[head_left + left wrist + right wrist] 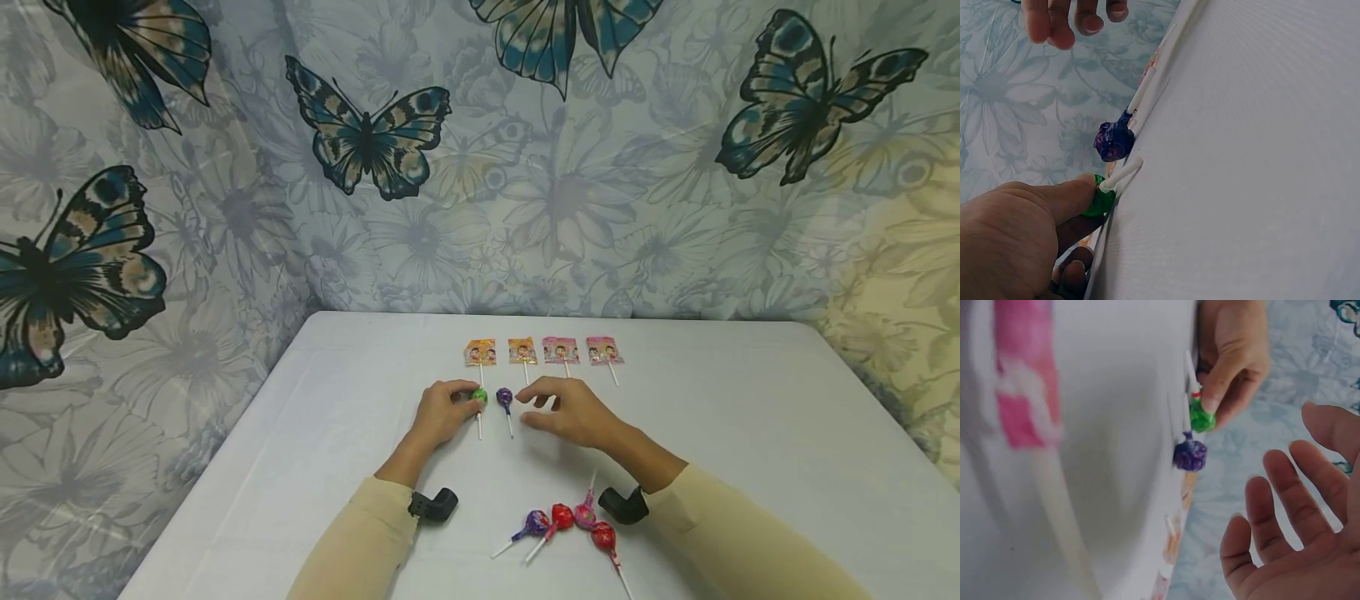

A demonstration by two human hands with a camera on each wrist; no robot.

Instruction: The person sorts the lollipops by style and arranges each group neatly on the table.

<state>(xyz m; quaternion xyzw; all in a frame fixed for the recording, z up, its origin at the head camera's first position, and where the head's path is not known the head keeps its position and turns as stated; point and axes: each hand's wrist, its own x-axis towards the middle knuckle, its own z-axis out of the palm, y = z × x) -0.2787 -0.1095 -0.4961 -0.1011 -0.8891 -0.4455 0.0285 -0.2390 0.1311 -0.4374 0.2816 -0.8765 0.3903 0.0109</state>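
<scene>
Nearest you on the white table [750,417], four wrapped lollipops [566,521] lie in a loose cluster by your right wrist. Beyond that cluster, your left hand [442,412] pinches the green lollipop [479,397], whose stick runs toward you. Just right of it lies the purple lollipop [504,397], stick also toward you; your right hand [566,412] hovers beside it, fingers spread, holding nothing. Farthest, four flat packeted lollipops [542,351] form a row.

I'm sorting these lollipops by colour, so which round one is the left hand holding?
The green lollipop, gripped at its head by the left hand. The purple lollipop beside it lies untouched, and the four nearer the person are red, pink and purple.
</scene>
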